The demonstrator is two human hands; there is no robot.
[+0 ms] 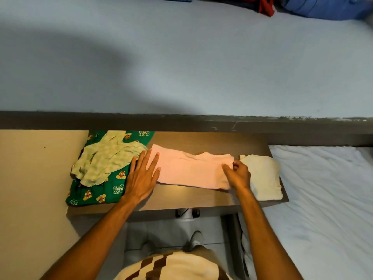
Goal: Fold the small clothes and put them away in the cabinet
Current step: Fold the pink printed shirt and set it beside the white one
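Note:
A pale pink garment lies flat in the middle of a brown wooden shelf. My left hand rests flat and open on its left end, fingers spread. My right hand pinches the garment's right edge between thumb and fingers. To the right lies a folded cream garment. On the left sits a crumpled light green checked garment on top of a dark green cartoon-print cloth.
A grey ledge runs along the back of the shelf, with a pale blue surface above it. A white-sheeted bed lies at the right. Red and blue clothes sit at the top right. A beige wall stands at the left.

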